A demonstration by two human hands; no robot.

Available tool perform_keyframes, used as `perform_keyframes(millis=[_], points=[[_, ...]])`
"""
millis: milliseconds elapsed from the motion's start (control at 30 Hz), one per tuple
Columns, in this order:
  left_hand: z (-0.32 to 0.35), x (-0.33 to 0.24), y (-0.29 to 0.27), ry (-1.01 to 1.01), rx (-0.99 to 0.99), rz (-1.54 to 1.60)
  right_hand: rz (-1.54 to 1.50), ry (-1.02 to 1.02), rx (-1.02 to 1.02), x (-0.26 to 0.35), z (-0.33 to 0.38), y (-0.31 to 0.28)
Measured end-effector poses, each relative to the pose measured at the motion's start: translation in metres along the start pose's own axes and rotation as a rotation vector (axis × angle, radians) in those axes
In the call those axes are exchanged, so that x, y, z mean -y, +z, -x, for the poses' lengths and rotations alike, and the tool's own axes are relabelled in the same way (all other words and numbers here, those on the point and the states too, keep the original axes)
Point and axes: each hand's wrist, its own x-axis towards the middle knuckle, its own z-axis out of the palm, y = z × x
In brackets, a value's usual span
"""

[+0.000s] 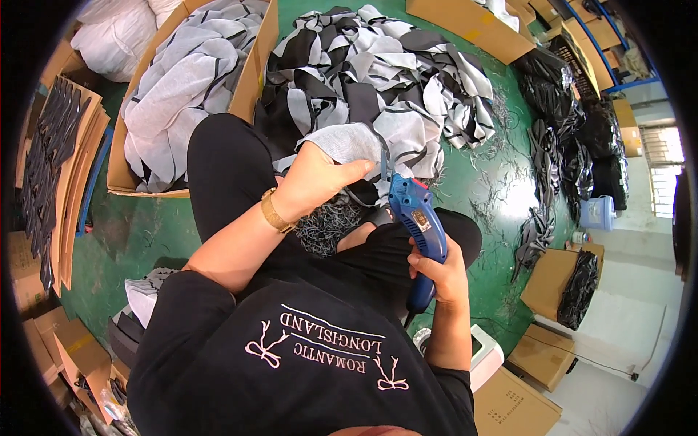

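Right hand (443, 272) clasps the blue cutter (420, 220); left hand (313, 182) pinches grey fabric (345, 142) just left of the cutter, presumably for tension. Fabric heap (363, 73) lies beyond the cutter.

Right of the blue electric cutter (430, 236), past the knee (465, 231), green floor (505, 243) offers passage; ahead, heaped fabric strips (363, 98) obstruct.

The blue tool (427, 227) is glossy plastic, the grey cloth (343, 142) matt.
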Motion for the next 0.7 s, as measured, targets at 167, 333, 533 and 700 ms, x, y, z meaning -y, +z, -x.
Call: perform_keyframes(millis=[167,333,533,700], points=[[0.000,-0.022,-0.001,-0.010,0.078,-0.217,0.110,0.032,0.021,0.013,0.002,-0.006],[0.002,-0.034,-0.002,-0.071,0.163,-0.334,0.101,0.048,0.038,0.019,0.002,-0.008],[0.004,-0.026,-0.009,-0.011,0.233,-0.319,0.055,0.072,0.079,0.019,-0.002,-0.009],[0.000,-0.015,-0.014,0.157,0.370,-0.422,0.026,0.045,0.091,0.022,-0.015,0.001]])
